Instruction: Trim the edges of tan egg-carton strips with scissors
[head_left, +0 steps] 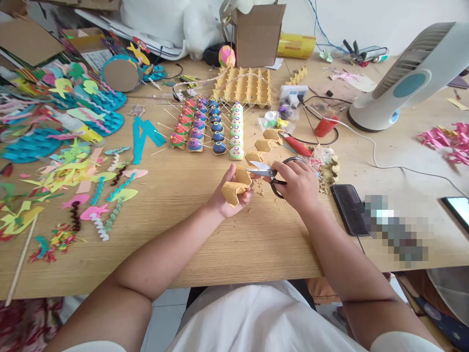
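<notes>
Held in my left hand (229, 193) is a yellowish strip of egg carton (234, 190), its cups turned partly toward me. My right hand (298, 183) grips a pair of scissors (262, 169) by the black handles; the blades point left and lie against the strip's upper end. Just beyond, another cut carton strip (269, 142) runs diagonally away on the table. Small carton scraps (262, 188) are scattered under the scissors. Farther back stand rows of painted carton caterpillars, among them a green and white one (237, 132) and a red one (179, 129).
A whole egg tray (247, 85) lies at the back. To the right are a white fan (399, 78), a red cup (326, 124), a cable and a black phone (350, 209). Paper cut-outs (69, 171) and a glue bottle (78, 127) cover the left side.
</notes>
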Action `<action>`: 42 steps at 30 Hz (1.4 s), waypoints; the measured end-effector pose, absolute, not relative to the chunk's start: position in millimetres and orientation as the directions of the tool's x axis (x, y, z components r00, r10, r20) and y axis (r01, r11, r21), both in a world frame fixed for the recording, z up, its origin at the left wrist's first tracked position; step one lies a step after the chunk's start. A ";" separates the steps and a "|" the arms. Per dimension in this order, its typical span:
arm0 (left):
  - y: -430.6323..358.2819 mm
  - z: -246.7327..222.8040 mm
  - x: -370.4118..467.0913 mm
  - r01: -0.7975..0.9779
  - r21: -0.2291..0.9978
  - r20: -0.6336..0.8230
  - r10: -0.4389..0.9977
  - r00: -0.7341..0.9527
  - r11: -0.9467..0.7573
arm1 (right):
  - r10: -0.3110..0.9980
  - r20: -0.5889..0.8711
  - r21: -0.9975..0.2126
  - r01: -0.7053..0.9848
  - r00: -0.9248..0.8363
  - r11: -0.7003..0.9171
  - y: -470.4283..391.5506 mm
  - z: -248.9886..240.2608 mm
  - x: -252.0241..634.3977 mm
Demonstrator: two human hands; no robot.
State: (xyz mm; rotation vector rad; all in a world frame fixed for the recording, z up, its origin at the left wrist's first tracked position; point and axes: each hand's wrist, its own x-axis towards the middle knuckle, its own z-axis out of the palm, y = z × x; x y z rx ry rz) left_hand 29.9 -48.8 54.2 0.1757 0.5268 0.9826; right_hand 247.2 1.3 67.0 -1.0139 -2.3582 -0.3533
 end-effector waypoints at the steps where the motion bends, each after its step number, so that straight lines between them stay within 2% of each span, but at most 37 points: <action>1: -48.8 54.0 29.8 -0.745 0.375 -0.346 0.829 0.439 0.551 | 0.595 0.568 0.021 0.733 -0.569 0.680 1.3 67.4 247.2; 10: -48.2 51.9 29.9 -0.743 0.380 -0.341 0.830 0.441 0.551 | 0.597 0.555 0.009 0.722 -0.579 0.692 1.9 70.8 248.4; 14: -47.3 50.1 28.8 -0.739 0.395 -0.335 0.834 0.438 0.546 | 0.634 0.540 -0.072 0.720 -0.554 0.690 3.1 67.6 250.0; 16: -47.0 50.0 28.3 -0.732 0.410 -0.339 0.836 0.432 0.545 | 0.672 0.547 -0.185 0.711 -0.499 0.678 3.7 65.5 249.6; 20: -47.9 50.7 30.1 -0.717 0.501 -0.332 0.873 0.358 0.484 | 0.800 0.511 -0.535 0.612 -0.316 0.583 3.7 66.4 245.7; 24: -49.5 47.8 35.7 -0.688 0.618 -0.241 0.924 0.296 0.381 | 0.894 0.340 -0.794 0.421 -0.291 0.439 2.8 70.5 240.7; 27: -50.4 43.0 38.8 -0.664 0.697 -0.146 0.961 0.237 0.269 | 0.931 0.194 -0.901 0.319 -0.310 0.294 2.3 68.4 237.0; 29: -50.7 40.1 39.6 -0.641 0.742 -0.088 0.976 0.199 0.197 | 0.926 0.150 -0.923 0.287 -0.345 0.256 1.8 64.9 234.8; 32: -50.6 37.6 39.3 -0.632 0.762 -0.042 0.985 0.168 0.140 | 0.908 0.163 -0.910 0.296 -0.385 0.289 1.5 59.7 233.2; 39: -51.3 38.0 38.1 -0.674 0.719 -0.049 0.980 0.194 0.170 | 0.862 0.258 -0.746 0.477 -0.436 0.465 0.2 61.4 236.5; 42: -52.7 41.2 38.8 -0.686 0.704 -0.030 0.973 0.230 0.184 | 0.841 0.258 -0.740 0.462 -0.476 0.488 -2.1 63.8 235.3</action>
